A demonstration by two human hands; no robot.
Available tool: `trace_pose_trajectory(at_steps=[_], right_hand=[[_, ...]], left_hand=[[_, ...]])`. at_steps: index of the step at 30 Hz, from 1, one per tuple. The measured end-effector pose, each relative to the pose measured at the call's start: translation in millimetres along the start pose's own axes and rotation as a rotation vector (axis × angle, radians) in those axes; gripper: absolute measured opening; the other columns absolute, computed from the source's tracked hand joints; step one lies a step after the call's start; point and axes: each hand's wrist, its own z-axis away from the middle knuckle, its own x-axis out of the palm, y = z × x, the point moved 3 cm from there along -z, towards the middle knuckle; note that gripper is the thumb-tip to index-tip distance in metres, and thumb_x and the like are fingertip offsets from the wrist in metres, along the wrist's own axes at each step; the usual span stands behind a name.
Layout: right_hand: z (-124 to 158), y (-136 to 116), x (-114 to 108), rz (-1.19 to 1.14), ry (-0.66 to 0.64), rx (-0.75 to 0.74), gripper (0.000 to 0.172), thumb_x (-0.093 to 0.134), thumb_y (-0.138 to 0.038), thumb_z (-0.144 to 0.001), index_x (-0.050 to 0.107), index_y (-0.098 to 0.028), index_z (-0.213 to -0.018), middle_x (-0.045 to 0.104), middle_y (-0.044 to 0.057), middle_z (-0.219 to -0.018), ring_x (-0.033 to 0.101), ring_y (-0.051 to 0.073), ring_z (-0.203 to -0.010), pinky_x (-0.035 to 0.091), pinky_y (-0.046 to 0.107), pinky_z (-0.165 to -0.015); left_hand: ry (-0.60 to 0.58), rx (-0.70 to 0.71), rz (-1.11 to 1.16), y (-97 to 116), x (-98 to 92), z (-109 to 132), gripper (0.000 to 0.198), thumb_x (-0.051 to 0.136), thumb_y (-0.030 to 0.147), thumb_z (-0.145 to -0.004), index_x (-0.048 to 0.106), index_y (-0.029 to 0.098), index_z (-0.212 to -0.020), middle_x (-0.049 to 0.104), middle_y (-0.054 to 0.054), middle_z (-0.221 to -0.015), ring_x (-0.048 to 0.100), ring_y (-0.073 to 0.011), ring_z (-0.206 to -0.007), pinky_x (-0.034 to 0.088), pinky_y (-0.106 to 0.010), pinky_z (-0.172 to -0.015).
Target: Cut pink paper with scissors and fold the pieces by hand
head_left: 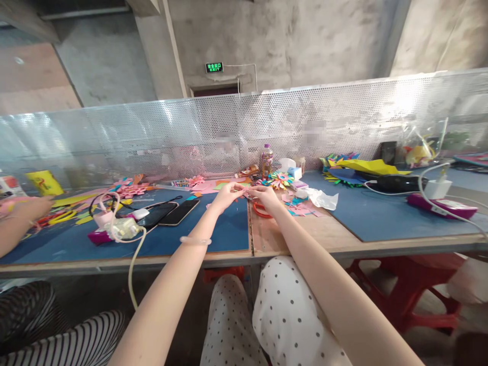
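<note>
Both my hands meet over the near middle of the table, fingertips almost touching. My left hand [229, 195] is bent into a pinch, and my right hand [266, 197] pinches opposite it. Between them is something small, maybe pinkish, mostly hidden by the fingers. Under my right hand lie red-orange scissor handles [262, 210]. Cut pink and blue paper pieces [303, 209] are scattered just to the right. Behind my hands are pink paper sheets [208, 186] and a multicoloured paper flower [280, 180].
A phone [180, 212] and a power strip with cables [99, 237] lie to the left. At the back stands a drink bottle [266, 161] before a perforated metal screen [160, 140]. A crumpled tissue [323, 198] and another power strip [442, 206] lie right. A co-worker's arm [23, 216] reaches in at left.
</note>
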Motion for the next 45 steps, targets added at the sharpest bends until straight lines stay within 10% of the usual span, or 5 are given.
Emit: trace_pose_trajectory(at_steps=[45], right_hand=[[-0.3,4.9,0.5,0.077,0.015,0.083,0.029,0.068,-0.039,-0.061,0.068,-0.016,-0.078,0.066,0.006,-0.079,0.059,0.015,-0.070,0.044,0.024,-0.060]], left_hand=[[0.035,-0.047,0.028,-5.3,-1.2,-1.9,0.032,0.062,0.042,-0.070,0.058,0.015,-0.086,0.067,-0.007,-0.085,0.061,-0.0159,-0.072,0.042,-0.023,-0.054]])
